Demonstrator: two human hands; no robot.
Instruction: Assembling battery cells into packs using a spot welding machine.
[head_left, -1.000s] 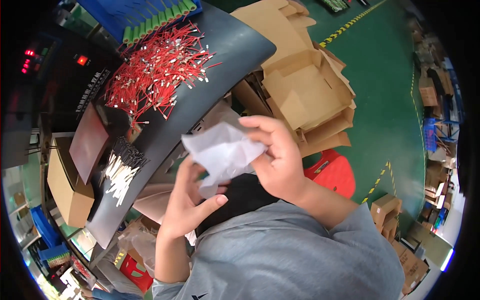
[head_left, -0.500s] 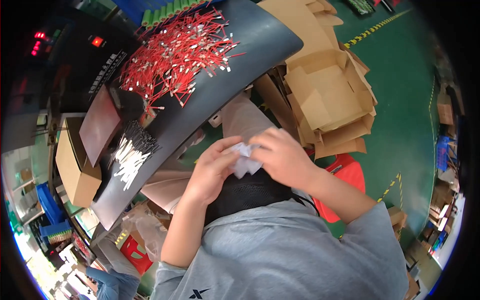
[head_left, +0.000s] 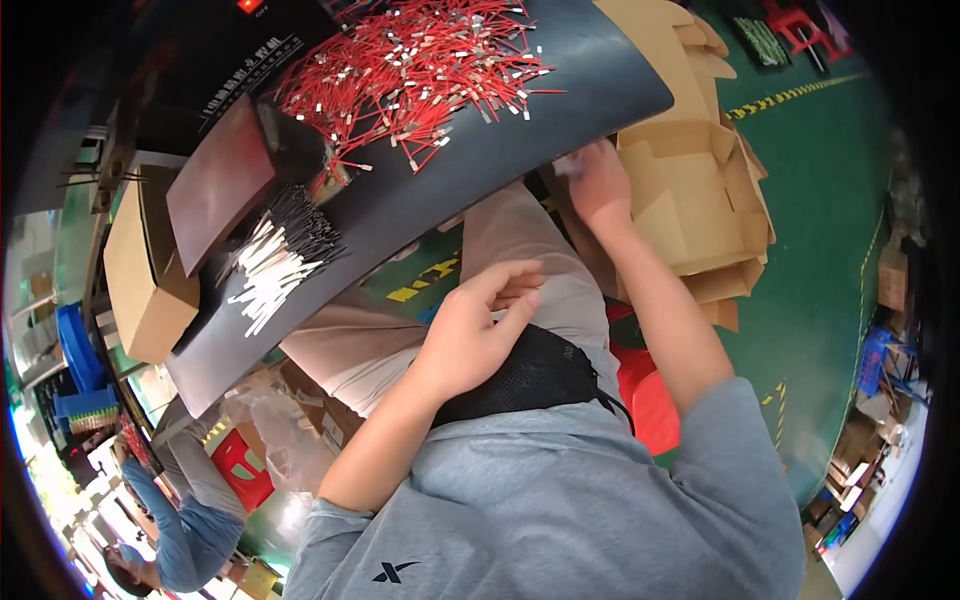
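My right hand is stretched forward to the table's near edge, beside the cardboard boxes. Its fingers are closed on a crumpled white tissue, partly hidden and a little blurred. Above my lap my left hand holds nothing; its fingers are loosely bent, with the thumb apart from them. A large pile of red wires with small white ends lies on the dark table. Closer to me on the left is a bundle of thin black-and-white pieces.
Open cardboard boxes stand right of the table. A brown plate and a cardboard box sit at the left, by a dark machine. A red stool is under me. Another person sits at lower left.
Both hands were together at the tissue over my lap. My right hand has carried it forward to the table's edge; my left hand has let go and stays over my lap. The view has shifted.
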